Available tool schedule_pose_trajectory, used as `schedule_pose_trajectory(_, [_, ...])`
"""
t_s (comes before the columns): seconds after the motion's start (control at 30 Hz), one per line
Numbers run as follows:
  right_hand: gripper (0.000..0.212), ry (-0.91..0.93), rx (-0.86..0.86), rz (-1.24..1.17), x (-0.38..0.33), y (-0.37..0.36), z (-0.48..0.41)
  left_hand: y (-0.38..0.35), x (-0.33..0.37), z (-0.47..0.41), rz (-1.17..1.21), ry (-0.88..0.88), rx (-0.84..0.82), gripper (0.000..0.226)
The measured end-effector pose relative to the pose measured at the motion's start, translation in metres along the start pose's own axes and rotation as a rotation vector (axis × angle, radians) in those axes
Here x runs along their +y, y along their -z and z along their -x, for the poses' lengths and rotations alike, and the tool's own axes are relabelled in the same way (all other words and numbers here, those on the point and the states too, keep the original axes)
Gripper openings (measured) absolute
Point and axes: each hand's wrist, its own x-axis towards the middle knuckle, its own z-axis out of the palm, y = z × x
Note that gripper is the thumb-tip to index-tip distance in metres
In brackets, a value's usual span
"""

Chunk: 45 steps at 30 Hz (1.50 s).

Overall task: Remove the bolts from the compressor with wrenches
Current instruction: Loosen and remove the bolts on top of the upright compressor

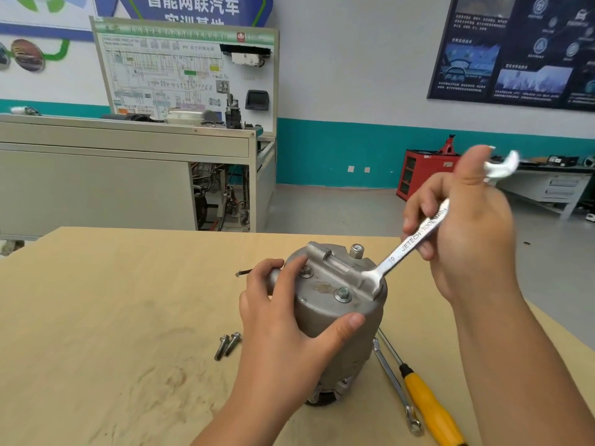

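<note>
Standing behind the pale wooden table (pixel 96 317) are a grey training bench (pixel 96 175), left, and a red cabinet (pixel 421 175), right. Two loose bolts (pixel 227 345) lie mid-table; just right, the left hand (pixel 289 323) clasps the upright compressor (pixel 335 304), while the right hand (pixel 467 233) grips a wrench (pixel 415 243) whose lower end meets the compressor's top.

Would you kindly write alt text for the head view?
The right hand holds a wrench against the top of a compressor standing on a wooden table, while the left hand grips its side. Two loose bolts lie beside it.
</note>
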Motion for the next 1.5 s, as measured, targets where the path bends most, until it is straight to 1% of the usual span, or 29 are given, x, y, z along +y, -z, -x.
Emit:
schedule_pose_trajectory(0.1, [0.056, -0.022, -0.020, 0.148, -0.002, -0.013, -0.004, 0.000, -0.002, 0.001, 0.004, -0.009, 0.010, 0.065])
schedule_pose_trajectory(0.17, [0.054, -0.027, -0.011, 0.203, -0.002, -0.021, -0.005, 0.000, -0.003, 0.002, 0.002, -0.013, 0.015, 0.066])
schedule_pose_trajectory(0.3, [0.060, -0.036, 0.016, 0.267, 0.000, -0.030, -0.009, 0.001, -0.005, 0.003, 0.001, -0.018, 0.016, 0.067])
schedule_pose_trajectory(0.43, [0.061, 0.026, 0.036, 0.318, 0.001, -0.033, -0.008, 0.001, -0.007, 0.003, -0.011, -0.031, 0.011, 0.068])
schedule_pose_trajectory(0.6, [0.060, 0.140, 0.011, 0.334, 0.000, -0.032, -0.003, -0.001, -0.009, 0.004, -0.014, -0.039, 0.013, 0.070])
schedule_pose_trajectory(0.77, [0.064, 0.211, -0.018, 0.326, 0.001, -0.027, 0.005, -0.001, -0.011, 0.005, -0.025, -0.046, 0.016, 0.070])
schedule_pose_trajectory(0.87, [0.059, 0.248, -0.031, 0.306, 0.000, -0.025, 0.012, -0.001, -0.011, 0.005, -0.031, -0.042, 0.018, 0.070])
schedule_pose_trajectory(0.97, [0.059, 0.294, -0.058, 0.305, 0.000, -0.025, 0.017, 0.000, -0.012, 0.005, -0.029, -0.033, 0.015, 0.070])
schedule_pose_trajectory(1.1, [0.057, 0.346, -0.033, 0.300, 0.001, -0.024, 0.026, 0.000, -0.011, 0.005, -0.040, -0.031, -0.003, 0.068])
schedule_pose_trajectory(1.23, [0.061, 0.322, -0.059, 0.310, 0.000, -0.022, 0.030, 0.007, -0.015, -0.001, -0.031, -0.041, 0.030, 0.061])
schedule_pose_trajectory(1.33, [0.063, 0.262, -0.107, 0.238, -0.002, -0.022, 0.025, 0.017, -0.012, -0.017, -0.068, -0.086, 0.081, 0.043])
schedule_pose_trajectory(1.37, [0.062, 0.240, -0.127, 0.210, -0.003, -0.022, 0.023, 0.021, -0.009, -0.026, -0.072, -0.097, 0.074, 0.037])
schedule_pose_trajectory(1.4, [0.061, 0.223, -0.162, 0.181, -0.003, -0.022, 0.021, 0.026, -0.006, -0.036, -0.063, -0.113, 0.030, 0.031])
schedule_pose_trajectory(1.43, [0.061, 0.212, -0.207, 0.152, -0.004, -0.022, 0.018, 0.032, -0.002, -0.046, -0.045, -0.140, -0.061, 0.027])
schedule_pose_trajectory(1.5, [0.060, 0.190, -0.306, 0.087, -0.004, -0.021, 0.013, 0.041, 0.009, -0.063, 0.015, -0.214, -0.332, 0.020])
